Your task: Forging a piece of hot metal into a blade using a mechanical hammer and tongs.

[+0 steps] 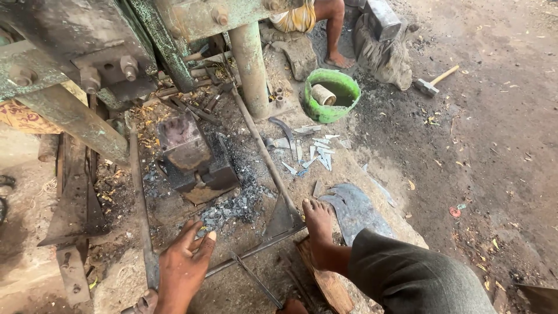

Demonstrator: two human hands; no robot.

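Note:
My left hand (pixel 183 267) lies palm down on the dirt floor at the bottom, fingers apart and holding nothing. Its fingertips are next to a thin metal bar (pixel 250 253) that runs across the floor to a triangular foot plate (pixel 283 220). My bare foot (pixel 318 227) rests beside that plate, on a wooden block (pixel 325 279). A dark anvil block (pixel 186 152) sits under the green machine frame (pixel 250 58), with grey scale flakes (pixel 232 206) around its base. My right hand is out of view.
Several cut metal blades (pixel 314 151) lie near a green basin (pixel 331 96) that holds a cylinder. A curved steel sheet (pixel 354 209) lies right of my foot. A hammer (pixel 433 84) lies far right. Another person's leg (pixel 337 35) is at the top.

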